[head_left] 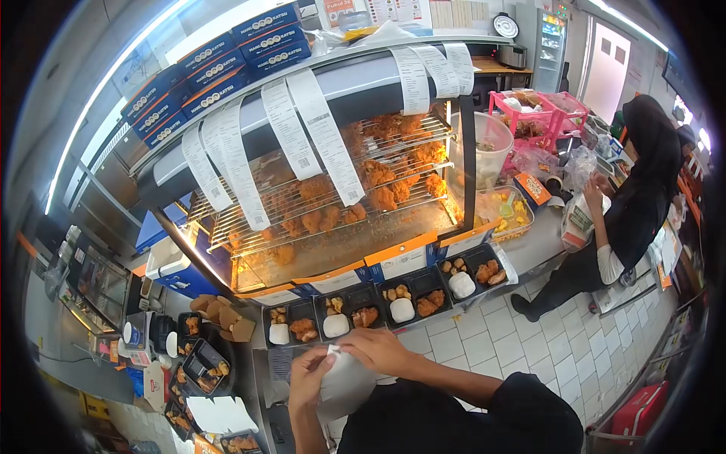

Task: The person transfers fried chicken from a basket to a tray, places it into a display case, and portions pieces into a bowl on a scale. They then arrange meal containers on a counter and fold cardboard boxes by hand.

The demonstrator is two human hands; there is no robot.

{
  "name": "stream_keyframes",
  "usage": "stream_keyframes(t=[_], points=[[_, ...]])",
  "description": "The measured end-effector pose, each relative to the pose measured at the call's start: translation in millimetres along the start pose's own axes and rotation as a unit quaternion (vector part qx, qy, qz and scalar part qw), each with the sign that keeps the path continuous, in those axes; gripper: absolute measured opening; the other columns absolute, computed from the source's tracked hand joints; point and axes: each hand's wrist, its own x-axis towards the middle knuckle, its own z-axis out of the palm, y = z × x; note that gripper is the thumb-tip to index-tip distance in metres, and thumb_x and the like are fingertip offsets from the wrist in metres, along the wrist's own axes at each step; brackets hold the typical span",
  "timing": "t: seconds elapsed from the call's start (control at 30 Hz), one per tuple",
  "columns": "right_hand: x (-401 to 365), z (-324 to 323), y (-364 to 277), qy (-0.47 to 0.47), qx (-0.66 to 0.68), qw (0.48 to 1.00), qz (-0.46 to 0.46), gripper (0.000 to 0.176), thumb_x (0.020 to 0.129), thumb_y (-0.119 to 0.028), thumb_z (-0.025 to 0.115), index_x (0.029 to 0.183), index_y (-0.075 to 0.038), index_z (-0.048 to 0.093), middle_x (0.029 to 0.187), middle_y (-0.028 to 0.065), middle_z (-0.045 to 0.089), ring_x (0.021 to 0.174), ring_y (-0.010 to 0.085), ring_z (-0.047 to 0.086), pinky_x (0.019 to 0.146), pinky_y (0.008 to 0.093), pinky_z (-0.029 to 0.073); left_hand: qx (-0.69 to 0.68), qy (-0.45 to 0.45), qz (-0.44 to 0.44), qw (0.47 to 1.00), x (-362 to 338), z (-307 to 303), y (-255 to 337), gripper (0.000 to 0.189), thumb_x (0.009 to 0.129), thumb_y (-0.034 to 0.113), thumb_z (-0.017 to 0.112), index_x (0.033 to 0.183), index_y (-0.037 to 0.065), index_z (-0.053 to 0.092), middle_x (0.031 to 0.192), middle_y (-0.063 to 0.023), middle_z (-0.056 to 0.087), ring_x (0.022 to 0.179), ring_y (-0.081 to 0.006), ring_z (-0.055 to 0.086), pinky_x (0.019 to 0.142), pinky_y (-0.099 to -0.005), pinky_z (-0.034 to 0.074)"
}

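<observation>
My left hand and my right hand are close together, fingers pinched on the top edge of a whitish, translucent bag. The bag hangs below them in front of my body. Just beyond my hands stands a row of black trays, holding white rounded portions and fried pieces. Behind the row is a lit glass food warmer with fried chicken on wire racks. Long printed receipts hang over its front.
At right, a person in dark clothes handles a plastic bag beside pink baskets. More filled black trays and brown cartons sit at lower left. Blue boxes are stacked above the warmer.
</observation>
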Motion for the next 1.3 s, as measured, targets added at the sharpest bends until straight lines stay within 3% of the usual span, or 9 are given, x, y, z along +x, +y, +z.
stream_keyframes(t=[0.07,0.2,0.4,0.57,0.67,0.77,0.93,1.1,1.3], points=[[1,-3,-3,-0.014,0.04,0.998,0.056,0.008,0.089,-0.01,0.065,0.095,-0.006,0.064,0.097,0.0099,0.065,0.085,0.0261,0.067,0.073,0.0356,0.054,0.066,0.074,0.004,0.995,2,3,0,0.008,0.088,0.002,0.07,0.096,-0.001,0.071,0.088,-0.0018,0.069,0.079,-0.0076,0.06,0.073,-0.0229,0.047],[-3,-10,8,-0.073,-0.008,0.996,-0.05,0.019,0.08,0.001,0.064,0.098,-0.005,0.063,0.106,0.0087,0.061,0.095,0.0253,0.064,0.078,0.0345,0.054,0.076,0.153,0.014,0.985,9,-1,-8,0.008,0.086,0.0,0.071,0.094,-0.001,0.071,0.088,-0.0033,0.069,0.08,-0.0077,0.06,0.072,-0.023,0.048],[-3,-4,14,0.026,-0.059,0.993,-0.1,0.023,0.076,0.001,0.068,0.098,-0.008,0.066,0.098,0.0053,0.058,0.092,0.0216,0.061,0.074,0.0336,0.055,0.077,0.034,0.096,0.992,10,14,12,0.008,0.085,-0.004,0.071,0.093,-0.004,0.069,0.099,-0.0067,0.063,0.088,-0.0112,0.061,0.076,-0.0247,0.051],[-2,-2,24,0.046,0.003,0.989,-0.141,0.013,0.078,-0.012,0.074,0.09,-0.01,0.07,0.087,0.002,0.06,0.086,0.0206,0.062,0.068,0.0335,0.053,0.094,0.058,0.059,0.992,3,23,5,0.007,0.087,0.001,0.071,0.091,-0.004,0.068,0.099,-0.0072,0.062,0.091,-0.0133,0.062,0.079,-0.0268,0.053],[-5,0,28,0.044,0.103,0.992,-0.05,0.012,0.077,-0.017,0.077,0.082,-0.008,0.071,0.081,0.0026,0.063,0.081,0.0219,0.062,0.066,0.0352,0.051,0.148,0.008,0.035,0.988,-2,19,11,0.009,0.088,0.004,0.071,0.092,-0.003,0.068,0.099,-0.0075,0.062,0.092,-0.0142,0.063,0.081,-0.0288,0.054],[-7,-3,28,0.057,0.098,0.993,-0.006,0.013,0.077,-0.018,0.078,0.079,-0.007,0.071,0.078,0.0036,0.063,0.077,0.023,0.063,0.065,0.0357,0.05,0.178,-0.017,0.016,0.984,-5,12,13,0.01,0.088,0.005,0.071,0.093,-0.003,0.068,0.1,-0.0077,0.062,0.093,-0.0139,0.062,0.082,-0.0279,0.052],[-1,-7,14,0.031,0.002,0.983,-0.18,0.013,0.072,-0.009,0.077,0.082,-0.008,0.069,0.082,0.0009,0.06,0.077,0.0187,0.06,0.061,0.0299,0.051,0.091,0.03,0.01,0.995,-5,7,-3,0.01,0.088,0.007,0.072,0.094,-0.001,0.069,0.1,-0.0068,0.062,0.094,-0.0139,0.062,0.08,-0.027,0.05],[0,-5,18,0.039,0.054,0.982,-0.176,0.014,0.071,-0.006,0.076,0.083,-0.006,0.069,0.082,0.0028,0.06,0.078,0.0194,0.061,0.061,0.0303,0.052,0.232,0.0,0.053,0.971,-8,9,7,0.011,0.086,0.007,0.073,0.094,0.0,0.07,0.099,-0.0091,0.064,0.091,-0.0153,0.064,0.075,-0.029,0.052],[-1,-6,12,0.043,0.026,0.985,-0.166,0.013,0.073,-0.007,0.076,0.084,-0.007,0.07,0.079,0.0021,0.06,0.076,0.0191,0.06,0.061,0.0303,0.051,0.193,0.085,0.024,0.977,-14,16,8,0.014,0.082,0.004,0.075,0.096,0.001,0.073,0.094,-0.0123,0.071,0.09,-0.0179,0.068,0.076,-0.0293,0.053]])
